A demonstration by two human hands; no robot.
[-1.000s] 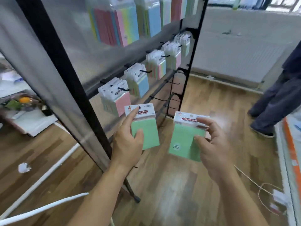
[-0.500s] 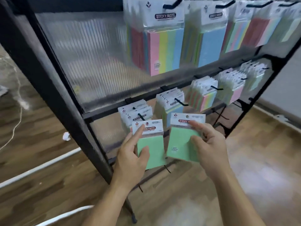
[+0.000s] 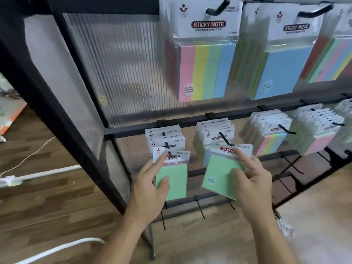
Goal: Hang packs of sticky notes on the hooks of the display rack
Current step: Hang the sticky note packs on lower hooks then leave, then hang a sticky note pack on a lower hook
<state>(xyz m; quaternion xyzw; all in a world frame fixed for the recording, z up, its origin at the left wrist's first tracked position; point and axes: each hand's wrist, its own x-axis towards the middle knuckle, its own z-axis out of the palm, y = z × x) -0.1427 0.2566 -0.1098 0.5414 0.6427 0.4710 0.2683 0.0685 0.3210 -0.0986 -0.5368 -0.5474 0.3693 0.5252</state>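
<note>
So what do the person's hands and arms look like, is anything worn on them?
Nothing is worn: the left hand and right hand show no gloves, rings or watch, and the arms are sleeveless down to the picture's lower edge.

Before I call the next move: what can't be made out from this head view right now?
- Whether the left green pack is on its hook: the left hand has its forefinger over the header beside the hole.
- The right green pack, hang hole: hidden by the right hand and blur.
- Print on that pack's size sticker: too small, blurred.
- Far-right top-row packs: cut off by the frame edge.
</note>
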